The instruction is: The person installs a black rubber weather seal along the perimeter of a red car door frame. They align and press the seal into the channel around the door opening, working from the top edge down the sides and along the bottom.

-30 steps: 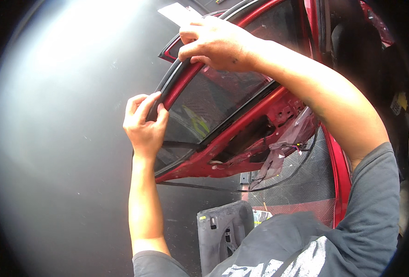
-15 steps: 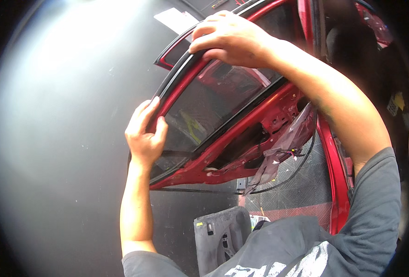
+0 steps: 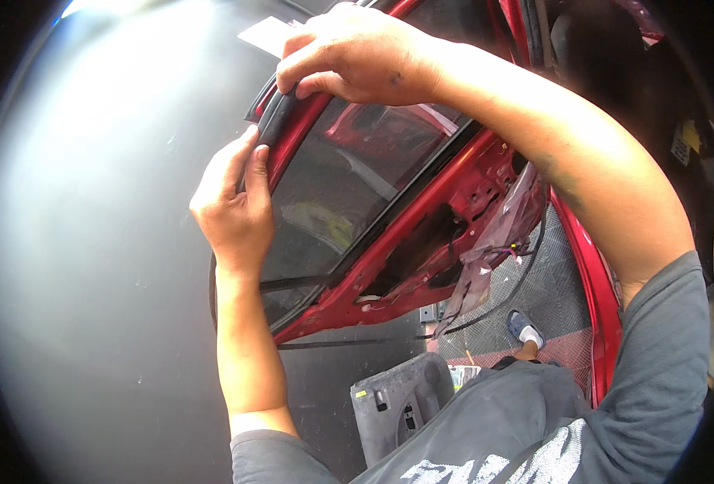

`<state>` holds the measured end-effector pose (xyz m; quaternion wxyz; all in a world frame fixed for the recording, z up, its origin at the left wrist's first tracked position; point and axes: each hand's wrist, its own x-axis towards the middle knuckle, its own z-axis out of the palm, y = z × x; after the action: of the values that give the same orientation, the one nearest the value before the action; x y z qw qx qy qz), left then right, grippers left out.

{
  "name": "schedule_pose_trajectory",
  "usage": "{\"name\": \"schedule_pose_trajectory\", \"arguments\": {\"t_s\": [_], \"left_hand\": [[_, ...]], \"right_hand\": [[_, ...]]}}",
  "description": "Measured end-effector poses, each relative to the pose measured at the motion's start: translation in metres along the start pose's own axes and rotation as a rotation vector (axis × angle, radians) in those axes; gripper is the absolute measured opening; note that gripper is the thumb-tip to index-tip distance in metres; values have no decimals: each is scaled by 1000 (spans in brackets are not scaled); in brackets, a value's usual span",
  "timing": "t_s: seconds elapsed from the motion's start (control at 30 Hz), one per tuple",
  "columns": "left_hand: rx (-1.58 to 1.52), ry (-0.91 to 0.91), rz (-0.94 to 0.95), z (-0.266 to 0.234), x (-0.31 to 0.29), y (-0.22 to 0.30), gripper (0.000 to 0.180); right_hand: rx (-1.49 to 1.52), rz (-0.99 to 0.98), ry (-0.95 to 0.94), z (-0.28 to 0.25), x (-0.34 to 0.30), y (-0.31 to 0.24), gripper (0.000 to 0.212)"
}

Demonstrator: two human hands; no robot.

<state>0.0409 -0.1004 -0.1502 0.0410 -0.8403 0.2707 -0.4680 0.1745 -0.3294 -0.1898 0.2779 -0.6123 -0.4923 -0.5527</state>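
Note:
A red car door (image 3: 397, 305) stands tilted across the view, its inner metal laid bare. Along the top of its window frame runs a black rubber weatherstrip (image 3: 274, 118). My left hand (image 3: 234, 198) pinches this strip between thumb and fingers from below. Higher up, my right hand (image 3: 355, 58) reaches over the frame, fingers and thumb curled on the same strip. Only a short length of rubber shows between the two hands. Dark window glass (image 3: 325, 189) sits in the frame beneath my right forearm. My right fingertips partly hide the strip's upper course.
Clear plastic sheeting (image 3: 486, 262) hangs loose from the door beside wiring. A grey door trim panel (image 3: 401, 403) leans below, near my shirt. A dark wall (image 3: 91, 282) fills the left. My sandalled foot (image 3: 526, 329) rests on the tiled floor; the red door sill (image 3: 587, 282) lies right.
Both hands have moved up and left, and the left has slid along the frame closer to the right. The view has shifted, and my foot now shows.

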Motion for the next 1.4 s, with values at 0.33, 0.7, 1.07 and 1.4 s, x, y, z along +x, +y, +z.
{"name": "schedule_pose_trajectory", "arguments": {"t_s": [0.33, 0.7, 1.07, 1.4], "left_hand": [[51, -227, 48, -10, 11, 9, 41], [79, 4, 110, 7, 44, 41, 37], [65, 32, 98, 52, 68, 34, 30], [-51, -58, -48, 55, 75, 45, 30]], "right_hand": [[-17, 207, 302, -27, -39, 19, 29], [-241, -15, 5, -55, -37, 64, 26], [-227, 29, -18, -40, -32, 71, 15], [-84, 145, -98, -49, -22, 72, 10]]}}
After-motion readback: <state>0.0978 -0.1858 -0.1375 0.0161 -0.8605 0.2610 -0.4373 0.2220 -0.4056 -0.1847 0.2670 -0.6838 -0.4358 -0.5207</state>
